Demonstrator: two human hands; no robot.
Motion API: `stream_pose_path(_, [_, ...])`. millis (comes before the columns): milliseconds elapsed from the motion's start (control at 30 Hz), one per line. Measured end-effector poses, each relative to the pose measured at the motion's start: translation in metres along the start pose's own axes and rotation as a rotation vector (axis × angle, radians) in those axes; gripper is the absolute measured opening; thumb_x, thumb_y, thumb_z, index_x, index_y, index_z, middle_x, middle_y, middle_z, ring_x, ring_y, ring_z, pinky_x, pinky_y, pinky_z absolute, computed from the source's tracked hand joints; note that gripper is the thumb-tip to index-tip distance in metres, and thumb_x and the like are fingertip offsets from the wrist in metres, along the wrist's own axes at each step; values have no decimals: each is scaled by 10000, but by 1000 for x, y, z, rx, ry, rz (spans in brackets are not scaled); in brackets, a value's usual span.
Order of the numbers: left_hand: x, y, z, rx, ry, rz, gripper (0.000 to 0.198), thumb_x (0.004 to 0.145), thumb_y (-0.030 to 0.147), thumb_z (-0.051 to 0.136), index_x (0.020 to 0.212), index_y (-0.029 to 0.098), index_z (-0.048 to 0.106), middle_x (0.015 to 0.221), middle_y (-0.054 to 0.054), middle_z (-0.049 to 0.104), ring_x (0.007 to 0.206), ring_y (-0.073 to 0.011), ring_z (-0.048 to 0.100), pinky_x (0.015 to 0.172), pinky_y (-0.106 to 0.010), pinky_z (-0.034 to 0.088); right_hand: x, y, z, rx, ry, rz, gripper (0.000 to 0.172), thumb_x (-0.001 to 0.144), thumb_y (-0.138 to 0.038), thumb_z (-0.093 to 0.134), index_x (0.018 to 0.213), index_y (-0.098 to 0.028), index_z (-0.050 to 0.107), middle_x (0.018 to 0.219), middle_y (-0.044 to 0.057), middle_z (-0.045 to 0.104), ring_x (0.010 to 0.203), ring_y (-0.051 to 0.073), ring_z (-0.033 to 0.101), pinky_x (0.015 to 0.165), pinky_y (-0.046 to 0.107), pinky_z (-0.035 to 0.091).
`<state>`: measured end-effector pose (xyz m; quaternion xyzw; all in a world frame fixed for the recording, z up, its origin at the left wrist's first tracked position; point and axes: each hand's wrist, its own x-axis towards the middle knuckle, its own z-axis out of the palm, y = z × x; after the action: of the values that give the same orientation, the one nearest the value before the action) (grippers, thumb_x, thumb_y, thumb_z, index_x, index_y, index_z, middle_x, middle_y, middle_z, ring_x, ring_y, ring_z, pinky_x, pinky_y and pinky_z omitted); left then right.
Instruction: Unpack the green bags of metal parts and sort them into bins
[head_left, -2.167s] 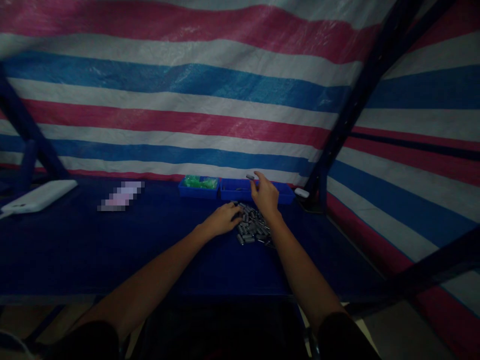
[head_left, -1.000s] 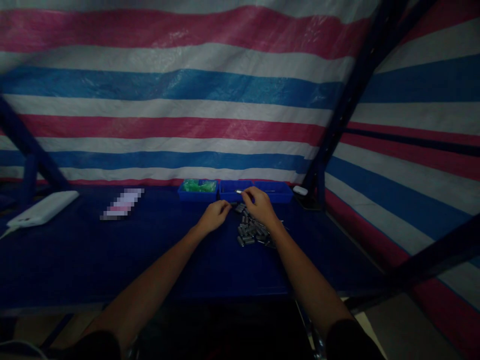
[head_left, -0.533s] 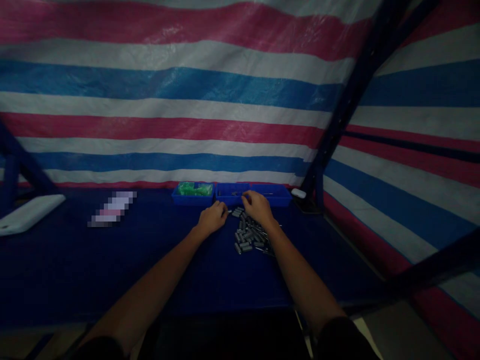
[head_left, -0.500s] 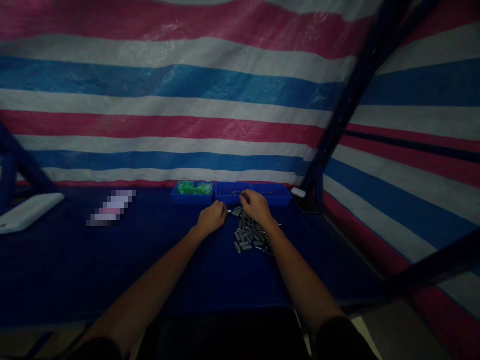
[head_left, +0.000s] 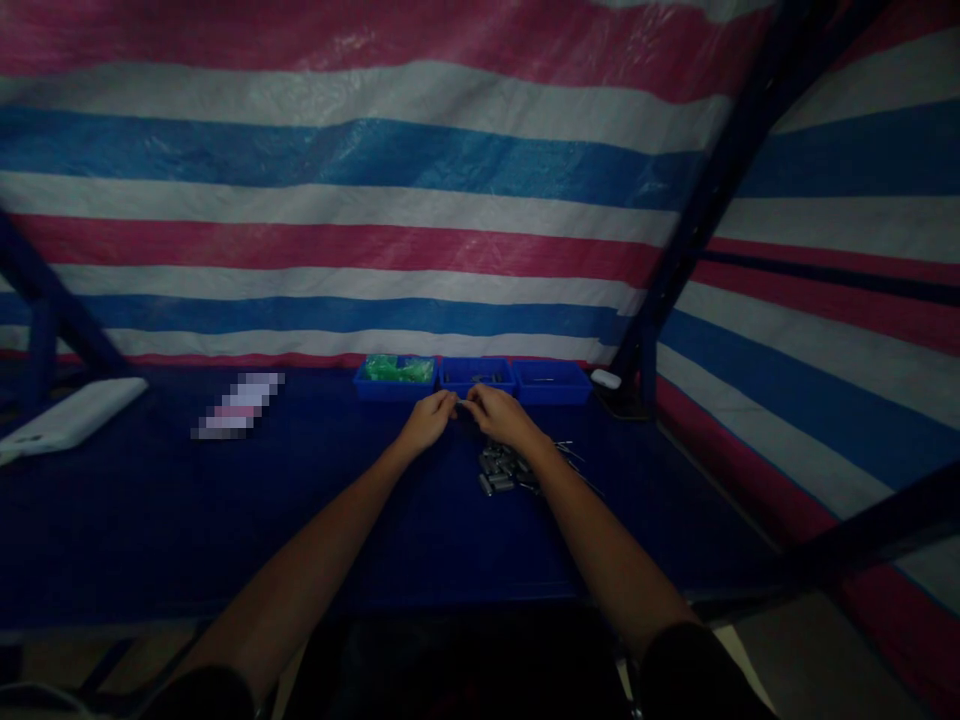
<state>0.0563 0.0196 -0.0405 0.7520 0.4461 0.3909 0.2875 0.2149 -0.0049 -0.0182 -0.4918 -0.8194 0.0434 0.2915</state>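
Note:
My left hand [head_left: 430, 420] is closed in a pinch, its fingertips close to those of my right hand [head_left: 498, 413]. Between the two hands shows a small grey metal piece [head_left: 462, 403], too small to make out clearly; both hands seem to pinch it. Beneath and beside my right wrist lies a pile of grey metal cylinders [head_left: 499, 470] on the blue table [head_left: 315, 520]. Thin metal rods [head_left: 568, 455] stick out on the pile's right side, partly covered by my right forearm.
Behind my hands stand three blue bins in a row: the left bin [head_left: 397, 392] has green plastic bags [head_left: 399, 369], the middle bin [head_left: 477, 368] and right bin [head_left: 553, 390] hold small metal parts. A white case [head_left: 606, 379] sits right, a white flat object [head_left: 75, 413] far left.
My right hand has moved left and down from in front of the middle bin to meet my left hand. The view has shifted slightly.

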Motion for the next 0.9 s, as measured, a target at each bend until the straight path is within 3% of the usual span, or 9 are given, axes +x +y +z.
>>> stream_pose_path(133, [1, -1, 1, -106, -33, 49, 250, 756, 339, 478, 885, 139, 556, 686, -3, 575, 621, -122, 526, 597, -225, 392, 2, 5, 6, 44, 7, 30, 169, 871, -275, 399, 862, -164, 526, 741, 28, 584, 691, 128, 535, 618, 225, 338])
stream_pose_path(300, [5, -2, 2, -52, 5, 51, 313, 801, 386, 404, 714, 135, 568, 626, -10, 565, 597, -125, 511, 587, -231, 388, -1, -1, 4, 73, 2, 5, 216, 829, -305, 469, 999, -174, 497, 719, 3, 589, 646, 121, 526, 596, 215, 346])
stream_pose_path(400, [4, -2, 4, 22, -12, 37, 426, 850, 414, 299, 680, 134, 573, 591, -15, 549, 555, -124, 489, 558, -236, 384, -1, -4, -5, -48, 17, 8, 182, 827, -298, 468, 960, -191, 530, 788, 22, 617, 702, 134, 550, 621, 221, 357])
stream_pose_path(467, [0, -1, 5, 102, -57, 78, 397, 864, 376, 288, 808, 134, 598, 657, -23, 572, 587, -126, 509, 585, -240, 401, 1, -2, -12, -149, 90, 97, 209, 842, -341, 442, 956, -197, 541, 819, 37, 630, 744, 153, 569, 645, 234, 368])
stream_pose_path(600, [-10, 5, 9, 422, -191, 271, 286, 801, 309, 461, 1055, 220, 556, 931, -38, 562, 813, -157, 554, 731, -265, 424, 7, 13, -19, -288, 200, 345, 239, 852, -360, 425, 1006, -212, 532, 895, 57, 642, 822, 188, 590, 688, 266, 397])
stream_pose_path(733, [-15, 11, 10, 580, -219, 254, 222, 788, 286, 474, 993, 229, 538, 972, -39, 527, 871, -175, 553, 761, -287, 429, 11, 21, -17, -341, 147, 468, 239, 844, -357, 442, 1020, -222, 532, 927, 68, 641, 880, 212, 593, 716, 292, 416])
stream_pose_path(900, [-12, 6, 10, 466, -241, 256, 140, 777, 269, 488, 891, 193, 514, 875, -35, 554, 802, -169, 546, 718, -284, 419, 12, 15, -19, -289, 140, 441, 375, 816, -418, 473, 1114, -191, 487, 926, 107, 631, 853, 237, 593, 694, 316, 419])
